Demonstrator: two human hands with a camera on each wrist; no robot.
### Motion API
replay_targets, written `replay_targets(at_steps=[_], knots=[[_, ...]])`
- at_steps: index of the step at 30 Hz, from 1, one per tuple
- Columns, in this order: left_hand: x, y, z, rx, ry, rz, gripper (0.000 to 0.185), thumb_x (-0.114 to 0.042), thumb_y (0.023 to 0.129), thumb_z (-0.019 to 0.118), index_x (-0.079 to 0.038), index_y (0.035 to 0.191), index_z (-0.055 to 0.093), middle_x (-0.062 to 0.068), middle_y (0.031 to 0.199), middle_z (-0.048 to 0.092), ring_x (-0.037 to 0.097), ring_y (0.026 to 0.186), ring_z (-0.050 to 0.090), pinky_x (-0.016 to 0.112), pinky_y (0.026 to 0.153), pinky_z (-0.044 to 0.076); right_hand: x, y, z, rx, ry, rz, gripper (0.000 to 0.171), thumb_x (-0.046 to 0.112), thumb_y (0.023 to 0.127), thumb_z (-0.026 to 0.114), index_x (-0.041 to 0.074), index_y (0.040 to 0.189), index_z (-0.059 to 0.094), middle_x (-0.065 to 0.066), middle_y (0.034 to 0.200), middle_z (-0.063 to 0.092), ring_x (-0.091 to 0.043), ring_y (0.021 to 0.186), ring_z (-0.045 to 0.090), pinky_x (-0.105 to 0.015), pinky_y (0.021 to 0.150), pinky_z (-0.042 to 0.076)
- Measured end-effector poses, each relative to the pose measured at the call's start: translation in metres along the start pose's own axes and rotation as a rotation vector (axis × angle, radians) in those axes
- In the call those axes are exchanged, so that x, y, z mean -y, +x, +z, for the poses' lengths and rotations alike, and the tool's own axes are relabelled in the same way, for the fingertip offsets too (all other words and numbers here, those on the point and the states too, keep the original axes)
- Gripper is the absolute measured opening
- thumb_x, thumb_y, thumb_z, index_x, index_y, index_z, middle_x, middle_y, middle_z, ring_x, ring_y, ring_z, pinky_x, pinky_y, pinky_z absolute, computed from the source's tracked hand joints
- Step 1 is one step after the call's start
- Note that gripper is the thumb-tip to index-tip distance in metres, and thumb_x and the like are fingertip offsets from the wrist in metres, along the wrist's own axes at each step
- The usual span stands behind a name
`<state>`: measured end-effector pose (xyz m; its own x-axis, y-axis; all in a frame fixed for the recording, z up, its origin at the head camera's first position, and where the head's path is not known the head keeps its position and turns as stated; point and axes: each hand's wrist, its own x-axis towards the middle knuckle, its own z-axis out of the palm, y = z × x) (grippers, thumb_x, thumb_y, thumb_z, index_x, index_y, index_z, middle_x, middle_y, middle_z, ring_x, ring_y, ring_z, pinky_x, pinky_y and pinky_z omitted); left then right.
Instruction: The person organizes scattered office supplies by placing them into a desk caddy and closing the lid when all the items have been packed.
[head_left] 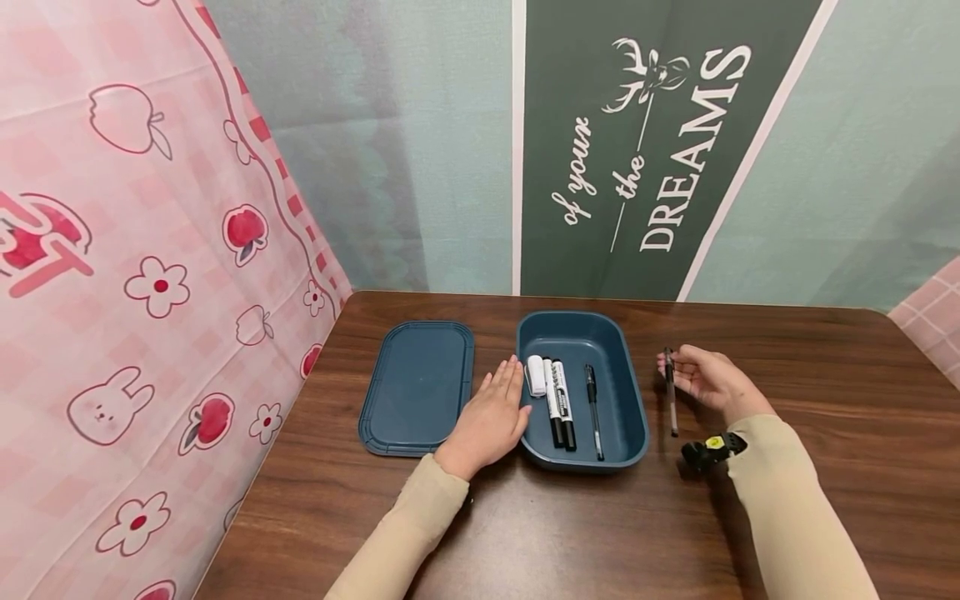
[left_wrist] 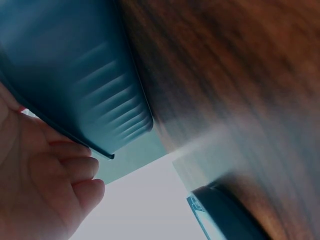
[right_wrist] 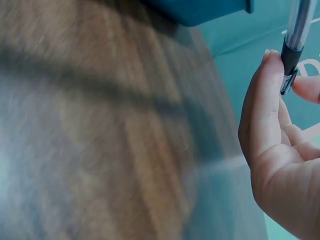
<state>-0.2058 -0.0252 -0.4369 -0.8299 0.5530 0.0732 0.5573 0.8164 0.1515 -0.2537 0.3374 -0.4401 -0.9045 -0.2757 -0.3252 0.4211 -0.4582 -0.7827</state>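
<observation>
A clear-barrelled pen with a black cap (head_left: pixel 671 392) is pinched near its capped end by my right hand (head_left: pixel 708 379), to the right of a blue plastic box (head_left: pixel 633 408). The right wrist view shows the pen (right_wrist: pixel 295 45) between thumb and finger. My left hand (head_left: pixel 491 417) rests with straight fingers against the box's left rim; in the left wrist view its fingers lie along the box wall (left_wrist: pixel 100 85). Inside the box lie two black-and-white markers (head_left: pixel 561 400), a short white object (head_left: pixel 536 376) and another black-capped pen (head_left: pixel 593 408).
A flat blue lid (head_left: pixel 420 387) lies on the brown wooden table (head_left: pixel 540 542) left of the box. Behind the table hangs a green curtain (head_left: pixel 465 167) with lettering, and a pink patterned cloth (head_left: pixel 180 350) covers the left side.
</observation>
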Motion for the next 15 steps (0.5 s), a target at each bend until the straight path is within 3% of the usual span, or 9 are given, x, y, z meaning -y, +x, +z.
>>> replay_targets(at_steps=[15], knots=[[-0.001, 0.0, -0.001, 0.004, -0.01, 0.002, 0.059, -0.032, 0.103, 0.038, 0.003, 0.148, 0.021, 0.018, 0.154, 0.018, 0.026, 0.142, 0.017, 0.038, 0.114, 0.019, 0.012, 0.009, 0.027, 0.003, -0.018, -0.01, 0.043, -0.001, 0.098, 0.032, 0.0, 0.083, 0.072, -0.009, 0.085, 0.07, -0.016, 0.079, 0.068, -0.026, 0.071, 0.056]])
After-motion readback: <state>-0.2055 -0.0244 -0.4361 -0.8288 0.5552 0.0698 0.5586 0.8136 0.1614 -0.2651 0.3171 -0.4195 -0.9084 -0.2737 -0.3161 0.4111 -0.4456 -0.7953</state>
